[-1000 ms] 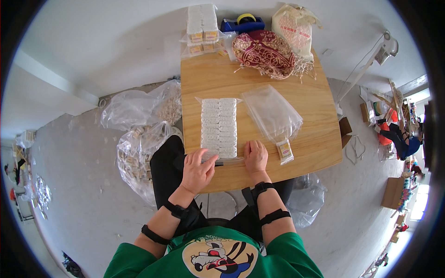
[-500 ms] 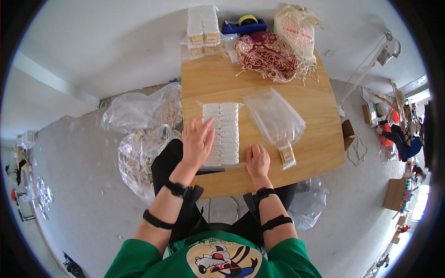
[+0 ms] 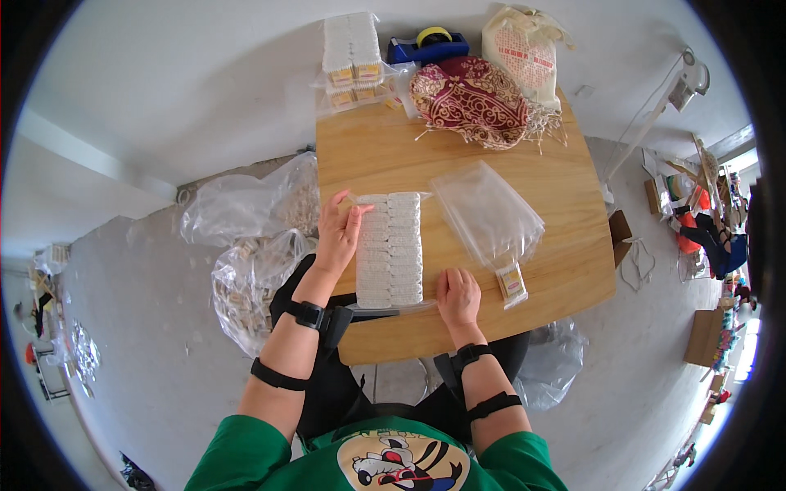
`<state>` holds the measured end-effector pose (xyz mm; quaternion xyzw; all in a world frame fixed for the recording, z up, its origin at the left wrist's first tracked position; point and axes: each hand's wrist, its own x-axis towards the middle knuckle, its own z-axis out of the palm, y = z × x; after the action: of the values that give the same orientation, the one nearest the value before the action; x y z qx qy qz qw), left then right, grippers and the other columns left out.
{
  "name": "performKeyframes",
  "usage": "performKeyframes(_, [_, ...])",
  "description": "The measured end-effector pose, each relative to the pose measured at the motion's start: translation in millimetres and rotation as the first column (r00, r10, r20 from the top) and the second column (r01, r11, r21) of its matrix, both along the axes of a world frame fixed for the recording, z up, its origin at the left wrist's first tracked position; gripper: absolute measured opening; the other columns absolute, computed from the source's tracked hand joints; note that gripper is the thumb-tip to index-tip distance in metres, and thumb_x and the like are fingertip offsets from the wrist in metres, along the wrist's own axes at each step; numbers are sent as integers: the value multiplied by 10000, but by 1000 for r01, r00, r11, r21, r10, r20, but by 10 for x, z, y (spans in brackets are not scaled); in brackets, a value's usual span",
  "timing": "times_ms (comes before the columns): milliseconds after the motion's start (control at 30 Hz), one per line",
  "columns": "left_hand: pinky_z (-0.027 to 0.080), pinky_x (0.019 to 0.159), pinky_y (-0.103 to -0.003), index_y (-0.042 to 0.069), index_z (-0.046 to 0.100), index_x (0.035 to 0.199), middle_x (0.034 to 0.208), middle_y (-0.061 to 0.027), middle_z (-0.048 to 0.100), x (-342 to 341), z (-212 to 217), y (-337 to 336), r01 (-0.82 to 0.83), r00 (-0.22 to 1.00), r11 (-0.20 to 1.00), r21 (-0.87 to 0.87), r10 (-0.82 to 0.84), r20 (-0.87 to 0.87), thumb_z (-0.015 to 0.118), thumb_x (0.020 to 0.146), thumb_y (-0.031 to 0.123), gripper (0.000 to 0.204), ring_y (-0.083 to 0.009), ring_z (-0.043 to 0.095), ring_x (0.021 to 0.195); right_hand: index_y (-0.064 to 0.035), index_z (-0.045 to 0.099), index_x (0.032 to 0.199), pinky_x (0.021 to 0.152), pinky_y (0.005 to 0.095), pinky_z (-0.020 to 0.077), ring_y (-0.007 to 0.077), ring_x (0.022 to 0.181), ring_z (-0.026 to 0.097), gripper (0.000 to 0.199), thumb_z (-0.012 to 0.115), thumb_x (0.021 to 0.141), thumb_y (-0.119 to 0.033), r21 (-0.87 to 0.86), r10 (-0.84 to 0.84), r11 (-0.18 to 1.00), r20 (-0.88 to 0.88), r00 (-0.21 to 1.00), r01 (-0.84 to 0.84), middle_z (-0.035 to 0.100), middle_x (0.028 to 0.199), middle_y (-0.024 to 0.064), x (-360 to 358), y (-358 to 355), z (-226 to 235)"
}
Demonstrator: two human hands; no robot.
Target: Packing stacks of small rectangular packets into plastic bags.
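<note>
Two columns of white packs, which look like cotton swab packs [image 3: 390, 250], lie side by side as one block on a clear plastic bag, whose edges show around them. At the block's upper left edge is my left hand [image 3: 336, 237], its fingers apart and a fingertip over or touching the top packs; I cannot tell which. My right hand [image 3: 459, 296] rests curled on the table, just right of the block's lower end, with nothing visible in it. Farther right lies a stack of clear plastic bags [image 3: 491, 209], with a single small pack [image 3: 512, 284] bearing a yellow label at its near end.
At the table's [image 3: 368, 155] far edge stand bagged white packs [image 3: 352, 49], a blue tape dispenser [image 3: 427, 49], a red patterned cloth [image 3: 471, 102] and a cream drawstring bag [image 3: 524, 53]. Large clear sacks [image 3: 246, 286] of packs sit on the floor at left.
My left hand has moved left, from over the block to its upper left edge. My right hand stays curled in its place on the table. The view has shifted slightly.
</note>
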<state>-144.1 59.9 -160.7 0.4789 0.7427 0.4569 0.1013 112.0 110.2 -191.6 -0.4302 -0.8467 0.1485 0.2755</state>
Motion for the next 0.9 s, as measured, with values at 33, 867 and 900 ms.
performKeyframes(33, [292,1054,-456,115,745,980,1272,-135,483,5,23,-18,1,1000,1000,-1,-1,0,375,1014,427,485,-328,404,1246,-57,520,700,596,428,463,321,669,562,172,603,843,-105,-2,-2,1000,-12,1000,2,546,680,116,-4,7,-3])
performKeyframes(867, [274,1083,-447,129,737,1023,1335,-145,442,117,55,-323,36,999,999,-41,-36,-1,332,1024,433,506,-324,377,1277,-54,507,705,598,426,463,321,666,561,187,596,858,-117,5,6,1000,-28,1000,-6,541,677,117,-3,7,-58])
performKeyframes(900, [289,1062,-460,140,743,1008,1311,-150,452,124,60,-324,41,999,999,0,-41,-6,345,1023,426,490,-342,399,1244,-54,507,705,596,428,462,322,664,560,188,596,858,-117,5,5,1000,-29,1000,-5,541,677,117,-2,6,-57])
